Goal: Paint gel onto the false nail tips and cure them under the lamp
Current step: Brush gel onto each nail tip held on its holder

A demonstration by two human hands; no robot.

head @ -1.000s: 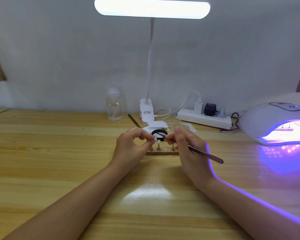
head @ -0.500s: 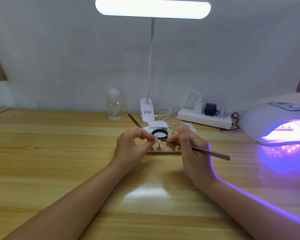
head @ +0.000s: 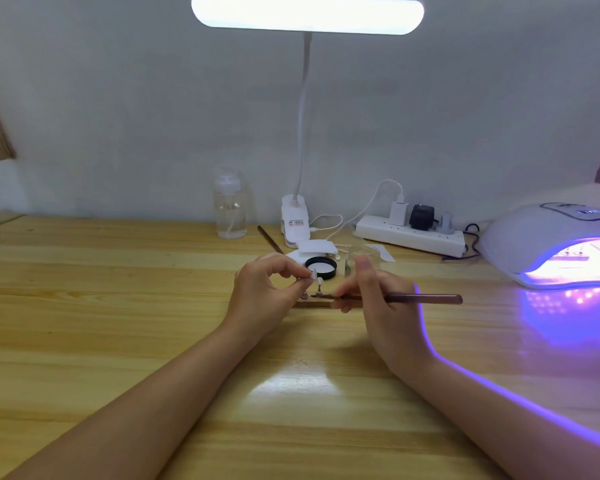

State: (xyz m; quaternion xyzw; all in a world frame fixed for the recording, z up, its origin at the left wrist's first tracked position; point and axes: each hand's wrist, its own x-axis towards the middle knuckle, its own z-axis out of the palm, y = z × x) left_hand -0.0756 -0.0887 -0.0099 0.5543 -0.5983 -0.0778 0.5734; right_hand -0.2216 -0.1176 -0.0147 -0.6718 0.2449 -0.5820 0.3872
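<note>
From the head camera, your left hand (head: 264, 289) sits at frame centre, its fingers (head: 293, 271) pinching a small nail tip on its stand (head: 314, 274). Your right hand (head: 378, 303) is just right of it, fingers pinching a gel brush (head: 420, 299) that lies nearly level above the wooden holder (head: 312, 304). A black lid (head: 321, 267) sits just behind. The curing lamp (head: 548, 244) glows violet at right on the table (head: 118, 306).

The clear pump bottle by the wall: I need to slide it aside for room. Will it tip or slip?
The pump bottle is tall and narrow, so a push near its top may tip it. It looks only partly filled, so probably light. Its smooth clear wall and the glossy wooden table suggest it would slide easily if pushed low.
</note>
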